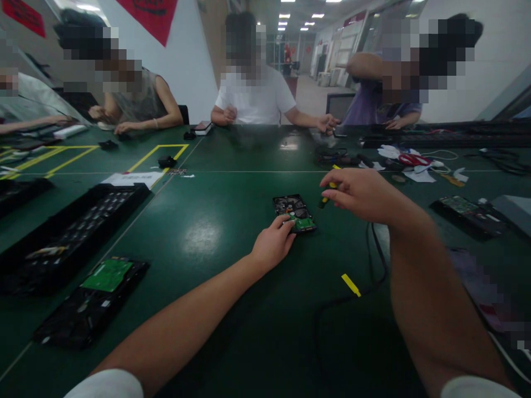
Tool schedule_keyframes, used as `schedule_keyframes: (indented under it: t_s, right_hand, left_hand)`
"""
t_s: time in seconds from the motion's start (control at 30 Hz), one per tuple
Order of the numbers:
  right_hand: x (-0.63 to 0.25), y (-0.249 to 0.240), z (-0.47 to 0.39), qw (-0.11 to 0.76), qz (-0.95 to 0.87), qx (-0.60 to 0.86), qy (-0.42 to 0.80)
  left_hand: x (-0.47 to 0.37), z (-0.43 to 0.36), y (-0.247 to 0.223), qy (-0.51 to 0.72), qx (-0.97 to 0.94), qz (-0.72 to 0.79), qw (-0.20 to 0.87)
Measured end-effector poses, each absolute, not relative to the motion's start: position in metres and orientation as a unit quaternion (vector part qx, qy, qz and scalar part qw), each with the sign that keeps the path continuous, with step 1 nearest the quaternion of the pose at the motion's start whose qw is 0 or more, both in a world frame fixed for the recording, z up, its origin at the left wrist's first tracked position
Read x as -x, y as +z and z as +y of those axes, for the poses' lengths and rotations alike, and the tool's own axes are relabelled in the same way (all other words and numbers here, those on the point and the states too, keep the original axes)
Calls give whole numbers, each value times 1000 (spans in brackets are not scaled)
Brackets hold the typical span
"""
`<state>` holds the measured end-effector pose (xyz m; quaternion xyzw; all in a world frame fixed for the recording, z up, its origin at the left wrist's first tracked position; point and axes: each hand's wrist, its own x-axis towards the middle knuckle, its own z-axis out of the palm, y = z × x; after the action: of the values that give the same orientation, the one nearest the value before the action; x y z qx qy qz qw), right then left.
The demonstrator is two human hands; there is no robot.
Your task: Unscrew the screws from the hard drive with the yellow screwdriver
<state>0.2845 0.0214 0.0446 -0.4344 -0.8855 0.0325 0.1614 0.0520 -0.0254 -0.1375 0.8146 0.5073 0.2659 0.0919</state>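
Bare-platter-side down, a hard drive lies on the green table, with its green circuit board towards me. My left hand steadies it, fingers and thumb closed on its near left edge. To the right of the drive and just above the table, my right hand pinches a small yellow-and-black screwdriver. The tool tilts downward and its tip is apart from the drive. Part of its handle is hidden behind my fingers.
Left stand a long black tray and another drive. A black cable with a yellow tag runs beneath my right arm. Right are cables with white scraps and a circuit-board device. Several people sit opposite.
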Motion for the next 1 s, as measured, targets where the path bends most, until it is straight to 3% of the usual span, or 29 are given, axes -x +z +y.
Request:
schedule_keyframes:
  t_s: [0.33,0.5,1.0]
  right_hand:
    - [-277,32,25,149,-862,482,-35]
    - [-276,22,33,107,-881,460,-6]
    - [-283,23,36,116,-896,426,38]
  left_hand:
    - [-53,-25,-139,260,-816,510,81]
    - [-53,-27,-136,250,-817,514,81]
    - [-52,-27,-137,252,-819,510,76]
